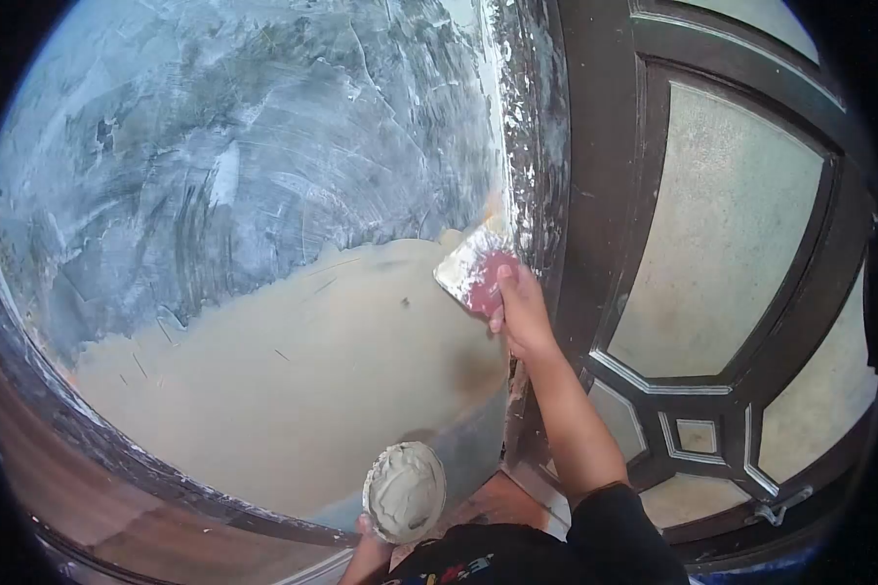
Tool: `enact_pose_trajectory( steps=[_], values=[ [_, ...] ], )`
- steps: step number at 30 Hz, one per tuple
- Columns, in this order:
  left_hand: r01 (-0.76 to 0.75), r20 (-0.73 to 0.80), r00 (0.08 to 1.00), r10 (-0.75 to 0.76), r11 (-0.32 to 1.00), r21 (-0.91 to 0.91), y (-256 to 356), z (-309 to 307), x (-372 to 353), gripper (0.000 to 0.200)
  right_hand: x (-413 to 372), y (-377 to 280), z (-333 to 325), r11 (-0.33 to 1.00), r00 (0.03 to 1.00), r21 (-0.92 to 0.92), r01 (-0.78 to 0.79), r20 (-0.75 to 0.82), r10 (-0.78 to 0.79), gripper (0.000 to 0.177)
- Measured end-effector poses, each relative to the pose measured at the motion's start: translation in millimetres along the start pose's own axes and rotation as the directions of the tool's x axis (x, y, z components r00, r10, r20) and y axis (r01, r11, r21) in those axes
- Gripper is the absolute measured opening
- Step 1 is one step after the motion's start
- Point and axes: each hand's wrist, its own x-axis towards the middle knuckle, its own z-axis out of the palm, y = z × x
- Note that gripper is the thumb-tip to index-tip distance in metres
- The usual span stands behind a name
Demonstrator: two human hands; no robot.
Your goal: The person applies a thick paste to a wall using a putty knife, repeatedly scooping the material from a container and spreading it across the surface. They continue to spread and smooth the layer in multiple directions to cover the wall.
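My right hand [523,314] grips a putty knife [470,265] with a red handle and a wide metal blade smeared with filler. The blade lies against the wall [244,175] at the upper right edge of a beige patch of fresh putty [302,370], close to the door frame. Low in the view, my left hand [369,556] holds up a round flat board loaded with grey-white putty [405,490]. Only the fingers of that hand show beneath the board.
The upper wall is bluish grey with scraped white streaks. A dark wooden door [605,195] with frosted glass panes [722,234] fills the right side, its frame spattered with white. A dark skirting strip [146,468] runs along the wall's base above a reddish floor.
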Motion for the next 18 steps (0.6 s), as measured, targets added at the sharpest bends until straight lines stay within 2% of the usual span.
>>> enact_pose_trajectory(
  steps=[3, 4, 7, 11, 15, 17, 18],
  values=[
    [0.008, -0.003, 1.0, -0.008, 1.0, -0.001, -2, -3, -1, 0.109, -6, 59, -24, 0.994, 0.996, 0.075, -0.079, 0.039, 0.076, 0.036],
    [0.01, -0.004, 1.0, -0.01, 1.0, -0.003, 0, -5, 1, 0.108, -22, 65, -27, 0.986, 0.984, 0.044, -0.162, -0.062, 0.165, 0.036],
    [0.006, -0.006, 1.0, -0.006, 1.0, -0.001, -2, -9, 3, 0.108, -49, 66, -33, 0.981, 0.981, 0.077, -0.179, -0.057, 0.184, 0.033],
    [0.035, -0.024, 0.999, -0.035, 0.999, -0.001, -6, -3, 3, 0.108, -15, 14, -17, 0.999, 0.998, 0.048, -0.022, 0.063, 0.019, 0.034],
    [0.063, -0.029, 0.998, -0.063, 0.998, 0.002, -9, 0, 6, 0.108, 7, 12, -6, 0.999, 0.999, -0.006, -0.05, 0.022, 0.05, 0.033],
    [0.071, -0.031, 0.997, -0.071, 0.997, -0.003, -14, 2, 6, 0.107, -10, 45, -14, 0.983, 0.983, 0.036, -0.179, 0.041, 0.177, 0.036],
    [0.075, -0.033, 0.997, -0.075, 0.997, -0.005, -14, 1, 5, 0.107, -26, 57, -17, 0.975, 0.975, -0.013, -0.223, -0.006, 0.223, 0.039]
  ],
)
